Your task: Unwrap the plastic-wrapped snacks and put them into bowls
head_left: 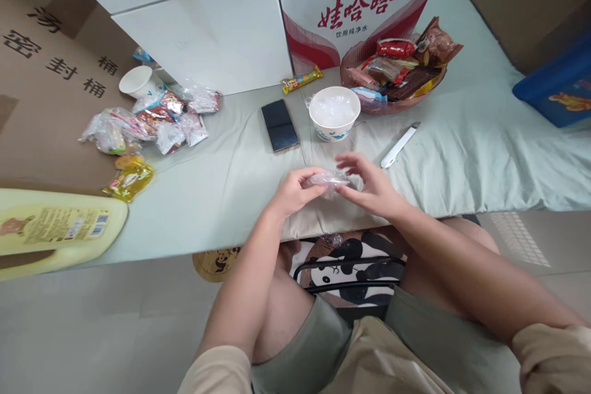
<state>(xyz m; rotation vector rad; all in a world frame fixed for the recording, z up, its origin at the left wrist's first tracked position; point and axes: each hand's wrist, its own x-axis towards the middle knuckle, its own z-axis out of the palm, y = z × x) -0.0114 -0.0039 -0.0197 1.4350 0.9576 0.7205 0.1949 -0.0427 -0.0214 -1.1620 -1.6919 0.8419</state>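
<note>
My left hand (299, 189) is closed around a clear, crinkled plastic packet (329, 182) just above the front of the cloth-covered surface. What is inside the packet cannot be made out. At the packet's right end is my right hand (369, 184), fingers spread and raised, the thumb close to or touching the plastic. Behind both hands stands a white paper cup (334, 114) with clear plastic film in it. A dark phone (280, 125) lies left of the cup, and a white utility knife (399, 145) lies to the right.
A pink glass bowl (418, 101) full of wrapped snacks sits before a white carton (351, 18). Several wrapped snacks (159, 114) and another paper cup (138, 82) are at the left. A yellow jug (111, 228) lies at the front left edge; a blue container (554, 86) is at right.
</note>
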